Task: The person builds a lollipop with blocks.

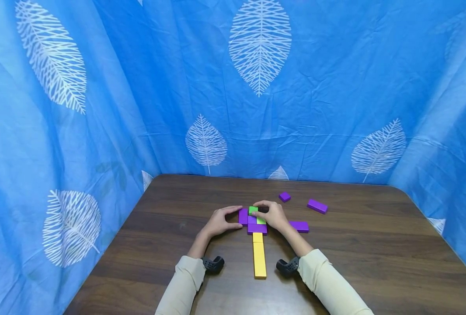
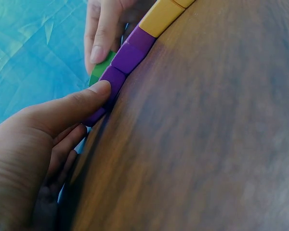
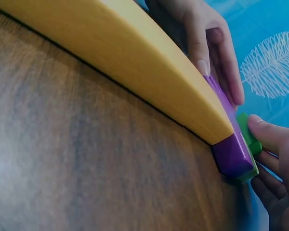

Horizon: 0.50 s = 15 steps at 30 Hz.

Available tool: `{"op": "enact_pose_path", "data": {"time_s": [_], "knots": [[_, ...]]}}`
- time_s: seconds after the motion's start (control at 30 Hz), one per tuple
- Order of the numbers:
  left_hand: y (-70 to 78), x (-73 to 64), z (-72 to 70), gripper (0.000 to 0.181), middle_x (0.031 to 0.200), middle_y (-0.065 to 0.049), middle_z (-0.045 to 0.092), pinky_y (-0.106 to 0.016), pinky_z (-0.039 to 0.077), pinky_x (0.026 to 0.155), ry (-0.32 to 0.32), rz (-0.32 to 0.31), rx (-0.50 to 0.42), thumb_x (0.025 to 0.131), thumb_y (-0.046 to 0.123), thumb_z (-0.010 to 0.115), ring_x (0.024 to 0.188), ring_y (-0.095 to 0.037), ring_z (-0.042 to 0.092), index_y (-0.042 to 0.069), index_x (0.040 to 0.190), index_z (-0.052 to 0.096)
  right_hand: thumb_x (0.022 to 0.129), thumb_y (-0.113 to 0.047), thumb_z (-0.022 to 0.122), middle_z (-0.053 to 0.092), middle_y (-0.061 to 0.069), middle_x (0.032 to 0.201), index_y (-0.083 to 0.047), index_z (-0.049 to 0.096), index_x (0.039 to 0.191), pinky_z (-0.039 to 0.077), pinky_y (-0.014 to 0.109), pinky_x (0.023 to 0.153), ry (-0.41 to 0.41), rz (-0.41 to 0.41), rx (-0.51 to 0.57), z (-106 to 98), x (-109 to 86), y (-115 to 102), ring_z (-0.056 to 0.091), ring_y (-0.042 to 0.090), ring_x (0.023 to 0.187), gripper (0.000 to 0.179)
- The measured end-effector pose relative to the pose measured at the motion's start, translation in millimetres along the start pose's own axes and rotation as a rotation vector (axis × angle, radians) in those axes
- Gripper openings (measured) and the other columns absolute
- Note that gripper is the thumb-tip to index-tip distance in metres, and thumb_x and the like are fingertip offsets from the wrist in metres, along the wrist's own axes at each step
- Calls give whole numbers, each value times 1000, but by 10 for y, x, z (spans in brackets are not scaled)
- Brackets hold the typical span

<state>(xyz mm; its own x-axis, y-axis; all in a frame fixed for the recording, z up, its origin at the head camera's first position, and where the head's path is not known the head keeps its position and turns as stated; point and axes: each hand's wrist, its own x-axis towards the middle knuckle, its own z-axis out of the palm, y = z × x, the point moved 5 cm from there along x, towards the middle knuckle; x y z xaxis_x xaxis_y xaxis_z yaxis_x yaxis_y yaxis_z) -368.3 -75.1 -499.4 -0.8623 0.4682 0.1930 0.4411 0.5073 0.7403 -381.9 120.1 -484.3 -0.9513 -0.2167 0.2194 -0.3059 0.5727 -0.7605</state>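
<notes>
Several flat blocks lie together on the table. My left hand (image 1: 219, 222) holds the upright-lying purple block (image 1: 243, 216) at the left by its ends, thumb at the near end and fingers at the far one. With thumb and fingers, my right hand (image 1: 274, 215) pinches a small green block (image 1: 252, 210) at the far side of the group. Beside it, partly under that hand, is a lighter green block (image 1: 261, 221). A crosswise purple block (image 1: 257, 229) borders the near side. From it a short yellow block (image 1: 258, 237) and a long yellow block (image 1: 259, 260) run toward me.
Right of the group lie a small purple block (image 1: 284, 197), a longer purple block (image 1: 317, 206) and another purple block (image 1: 299, 226) partly behind the right forearm. The brown wooden table (image 1: 355, 258) ends at a blue leaf-patterned curtain (image 1: 315, 87).
</notes>
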Motion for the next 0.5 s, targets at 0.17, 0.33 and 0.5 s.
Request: {"op": "enact_pose_path", "data": {"time_s": [0.17, 0.33, 0.5], "knots": [[-5, 5, 6, 63, 132, -2, 52, -39, 34, 103, -4, 0, 0, 77, 39, 73, 124, -19, 44, 16, 132, 53, 77, -26, 76, 68, 4, 102, -13, 71, 101, 45, 45, 90, -11, -2, -21, 9, -6, 2, 58, 28, 106, 28], [-8, 3, 8, 63, 132, -2, 52, -41, 34, 103, -5, -1, 2, 78, 39, 73, 124, -21, 44, 16, 132, 53, 77, -25, 75, 68, 5, 102, -12, 71, 102, 43, 46, 92, -32, -8, -42, 23, -5, 0, 57, 29, 108, 28], [-11, -2, 5, 63, 133, -1, 51, -40, 34, 103, -5, -7, 7, 77, 39, 73, 124, -19, 43, 17, 132, 53, 77, -26, 76, 68, 4, 103, -13, 71, 103, 41, 45, 95, -52, -12, -53, 43, 0, 8, 56, 29, 109, 29]]}}
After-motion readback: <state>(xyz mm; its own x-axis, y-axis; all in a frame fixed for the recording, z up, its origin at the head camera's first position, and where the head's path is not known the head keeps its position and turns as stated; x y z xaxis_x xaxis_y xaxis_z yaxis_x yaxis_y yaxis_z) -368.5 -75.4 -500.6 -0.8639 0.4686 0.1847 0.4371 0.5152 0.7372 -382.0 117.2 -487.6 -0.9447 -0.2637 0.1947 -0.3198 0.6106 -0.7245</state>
